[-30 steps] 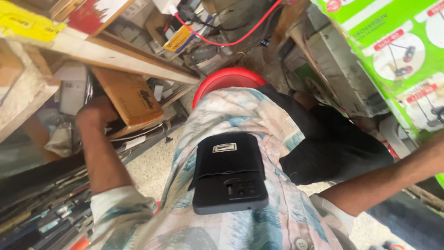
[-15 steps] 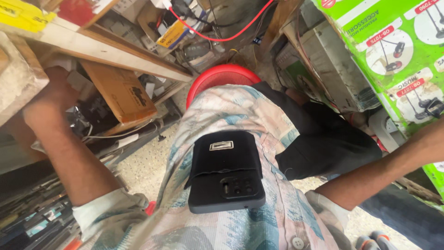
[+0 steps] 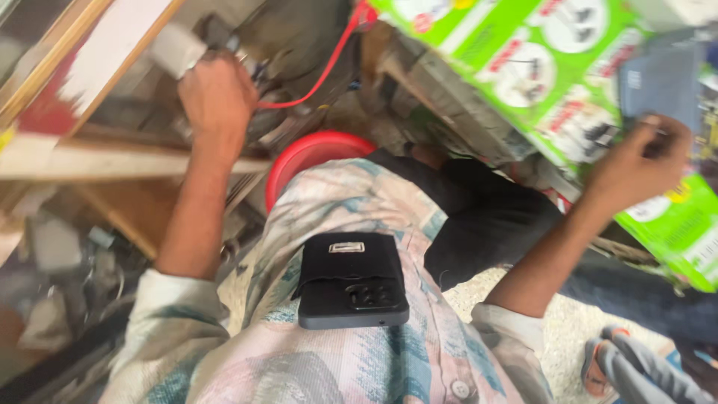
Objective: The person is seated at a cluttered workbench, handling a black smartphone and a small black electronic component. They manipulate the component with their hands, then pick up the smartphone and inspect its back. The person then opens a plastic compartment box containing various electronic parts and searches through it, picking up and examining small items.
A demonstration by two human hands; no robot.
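Note:
My left hand (image 3: 217,93) is raised to the cluttered upper shelf, fingers curled around a small white block (image 3: 173,48). A red cable (image 3: 323,69) runs just to its right. Out at the right, my right hand (image 3: 636,161) pinches the lower edge of a flat grey-blue thing (image 3: 662,75) in front of the green printed cartons (image 3: 538,67). The picture is blurred, so both grips look loose-edged. A black phone (image 3: 351,292) stands in the chest pocket of my patterned shirt.
A red round stool (image 3: 314,153) stands below me on the speckled floor (image 3: 553,329). A wooden shelf board (image 3: 75,161) and loose parts crowd the left. Stacked cartons fill the right. A sandalled foot (image 3: 621,366) shows at bottom right.
My left hand rose from the lower shelf to the upper one and closed on the white block. My right hand lifted into view by the green cartons. The camera tilted upward.

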